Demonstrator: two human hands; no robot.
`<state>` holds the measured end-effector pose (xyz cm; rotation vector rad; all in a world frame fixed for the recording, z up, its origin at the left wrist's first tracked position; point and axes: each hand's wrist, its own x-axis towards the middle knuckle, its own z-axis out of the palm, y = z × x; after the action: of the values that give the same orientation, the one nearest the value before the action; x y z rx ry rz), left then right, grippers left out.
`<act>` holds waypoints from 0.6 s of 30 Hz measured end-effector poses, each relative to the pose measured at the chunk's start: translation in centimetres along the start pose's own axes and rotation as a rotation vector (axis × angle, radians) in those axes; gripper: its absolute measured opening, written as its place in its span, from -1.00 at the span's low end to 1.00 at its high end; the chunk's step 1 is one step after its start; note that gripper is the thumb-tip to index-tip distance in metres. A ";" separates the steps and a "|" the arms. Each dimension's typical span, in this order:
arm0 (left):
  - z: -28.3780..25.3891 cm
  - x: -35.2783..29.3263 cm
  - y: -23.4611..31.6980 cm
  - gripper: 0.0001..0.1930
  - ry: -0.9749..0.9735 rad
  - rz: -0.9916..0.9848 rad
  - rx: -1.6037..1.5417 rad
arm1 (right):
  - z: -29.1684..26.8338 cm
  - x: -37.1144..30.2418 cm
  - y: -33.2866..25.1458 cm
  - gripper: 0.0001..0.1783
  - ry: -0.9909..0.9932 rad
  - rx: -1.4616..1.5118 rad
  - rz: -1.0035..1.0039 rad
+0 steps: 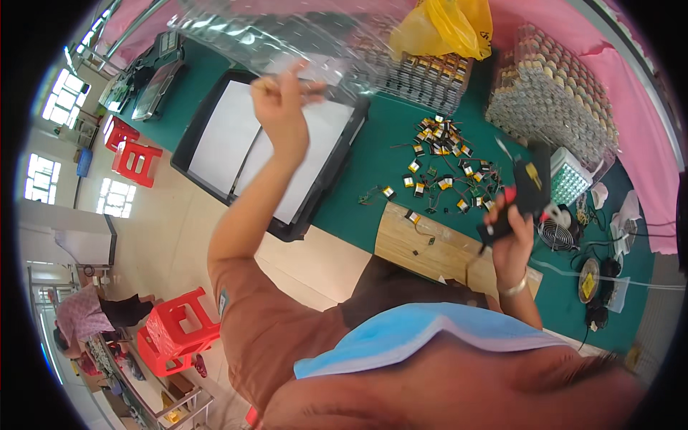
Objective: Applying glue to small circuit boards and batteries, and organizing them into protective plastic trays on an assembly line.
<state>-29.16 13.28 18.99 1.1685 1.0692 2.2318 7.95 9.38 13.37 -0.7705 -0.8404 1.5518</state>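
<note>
My left hand [283, 118] is over the far end of a black tray [308, 208] lined with white sheets. Its index finger and thumb are apart, somewhat smeared by motion, beside a tilted clear plastic sheet [279, 39]; a firm hold on it does not show. My right hand [512, 244] grips a black hand tool [527, 190] with a red part and a pale pointed tip, above the right end of a wooden board [423, 244]. Small silver batteries [444, 183] with yellow tape and thin wires lie scattered on the green table beyond the board. One battery [412, 216] rests on the board.
Stacked clear trays of small parts [552, 93] stand at the far right, with a yellow bag [444, 29] on another stack [430, 79]. A small fan [559, 233], cables and a white box [570, 175] sit at the right. Red stools [175, 330] stand left.
</note>
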 end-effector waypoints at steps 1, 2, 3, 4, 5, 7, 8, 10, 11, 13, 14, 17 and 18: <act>0.6 -2.2 0.6 -0.78 -0.036 -0.021 -0.057 | 1.3 1.0 0.1 -0.65 -0.057 0.075 -0.018; 1.2 -4.3 1.5 -0.78 -0.081 -0.054 -0.078 | 2.5 1.9 0.2 -0.64 -0.120 0.153 -0.031; 1.7 -6.3 2.0 -0.79 -0.123 -0.087 -0.098 | 3.1 2.8 0.5 -0.61 -0.158 0.201 -0.020; 2.2 -8.0 2.2 -0.79 -0.181 -0.106 -0.105 | 3.5 3.2 0.8 -0.61 -0.176 0.198 -0.011; 2.4 -9.6 2.2 -0.79 -0.230 -0.121 -0.106 | 4.2 3.6 1.2 -0.60 -0.181 0.273 -0.013; 2.7 -12.2 1.5 -0.78 -0.293 -0.193 -0.214 | 5.6 3.4 1.7 -0.59 -0.135 0.351 -0.025; 2.9 -13.1 1.7 -0.76 -0.316 -0.240 -0.247 | 5.3 3.5 2.4 -0.61 -0.138 0.377 -0.014; 2.8 -14.5 1.6 -0.74 -0.355 -0.334 -0.301 | 4.8 3.8 3.2 -0.68 -0.136 0.358 -0.016; 2.8 -14.5 1.9 -0.72 -0.356 -0.385 -0.293 | 4.7 3.6 3.4 -0.69 -0.072 0.327 -0.013; 1.9 -13.9 2.2 -0.72 -0.453 -0.450 -0.237 | 4.1 3.7 3.9 -0.69 -0.077 0.368 0.015; 0.9 -12.7 2.0 -0.74 -0.610 -0.376 -0.088 | 3.8 4.0 3.9 -0.69 -0.118 0.382 0.010; -3.6 -6.7 1.0 -0.63 -0.804 0.092 0.737 | 2.9 4.3 3.3 -0.60 -0.135 0.378 -0.041; -6.3 -4.6 -0.7 -0.60 -0.647 0.152 0.861 | 2.5 4.4 3.2 -0.57 -0.135 0.353 -0.063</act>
<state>-31.73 8.02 13.81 2.1596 1.7023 1.2477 3.55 13.17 11.84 -0.3837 -0.6548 1.6503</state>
